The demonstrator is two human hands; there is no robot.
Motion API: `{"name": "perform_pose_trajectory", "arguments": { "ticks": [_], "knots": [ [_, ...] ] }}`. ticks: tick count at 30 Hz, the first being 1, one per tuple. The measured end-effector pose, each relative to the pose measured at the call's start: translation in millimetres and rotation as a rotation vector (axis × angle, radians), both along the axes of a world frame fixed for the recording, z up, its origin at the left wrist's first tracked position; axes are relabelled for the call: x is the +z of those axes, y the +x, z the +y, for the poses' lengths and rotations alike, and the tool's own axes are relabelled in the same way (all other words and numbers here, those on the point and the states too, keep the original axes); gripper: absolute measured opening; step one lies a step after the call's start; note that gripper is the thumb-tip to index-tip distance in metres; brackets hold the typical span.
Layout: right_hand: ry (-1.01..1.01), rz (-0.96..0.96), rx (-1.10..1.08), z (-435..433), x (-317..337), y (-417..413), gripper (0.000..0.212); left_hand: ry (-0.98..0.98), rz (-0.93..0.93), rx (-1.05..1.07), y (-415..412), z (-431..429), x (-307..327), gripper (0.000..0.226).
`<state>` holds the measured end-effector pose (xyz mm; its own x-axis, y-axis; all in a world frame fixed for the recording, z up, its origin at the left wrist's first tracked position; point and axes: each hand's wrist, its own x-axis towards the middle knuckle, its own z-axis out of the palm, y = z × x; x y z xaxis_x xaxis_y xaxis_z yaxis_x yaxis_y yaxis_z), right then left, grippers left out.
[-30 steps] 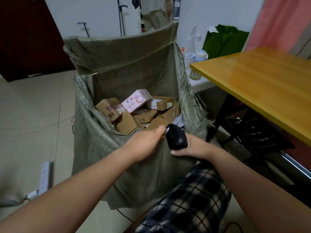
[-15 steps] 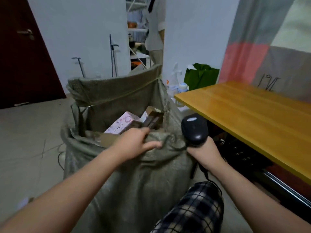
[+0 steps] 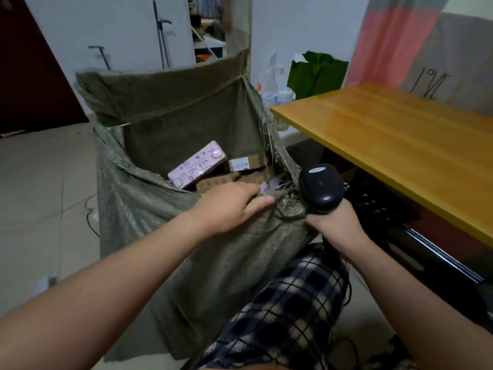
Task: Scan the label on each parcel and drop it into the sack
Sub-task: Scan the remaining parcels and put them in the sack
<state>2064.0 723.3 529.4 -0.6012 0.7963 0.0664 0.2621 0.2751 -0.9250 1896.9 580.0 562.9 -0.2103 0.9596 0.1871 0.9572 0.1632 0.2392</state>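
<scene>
Head view: left hand (image 3: 229,206) fingers pinch the sack (image 3: 149,204) rim; right hand (image 3: 333,222) fingers clamp the scanner (image 3: 320,186)

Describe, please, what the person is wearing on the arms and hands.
The left arm and right arm are bare, no sleeve in view. The left hand and right hand wear no gloves; no watch, band or ring shows.
</scene>
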Motion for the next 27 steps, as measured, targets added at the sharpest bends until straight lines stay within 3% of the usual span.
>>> {"name": "perform_pose_trajectory", "arguments": {
  "ticks": [6,12,15,18,27],
  "knots": [
    [0.006,-0.196,-0.008,32.6,-12.7,17.6,0.018,-0.042,0.099,-0.002,10.0,26.6,-10.1,0.042],
    [0.085,-0.112,-0.128,47.4,12.5,41.7,0.023,-0.005,0.159,-0.072,23.9,80.9,-0.3,0.035],
    [0.078,-0.046,-0.295,58.7,28.3,68.0,0.027,0.036,0.132,-0.151,41.6,121.9,13.8,0.031],
    [0.094,-0.01,-0.474,71.0,46.8,109.2,0.017,0.066,0.095,-0.289,76.0,169.9,31.4,0.027],
    [0.18,0.083,-0.935,83.0,84.9,269.5,0.022,0.177,-0.015,-0.667,253.5,275.0,63.6,0.029]
  ]
}}
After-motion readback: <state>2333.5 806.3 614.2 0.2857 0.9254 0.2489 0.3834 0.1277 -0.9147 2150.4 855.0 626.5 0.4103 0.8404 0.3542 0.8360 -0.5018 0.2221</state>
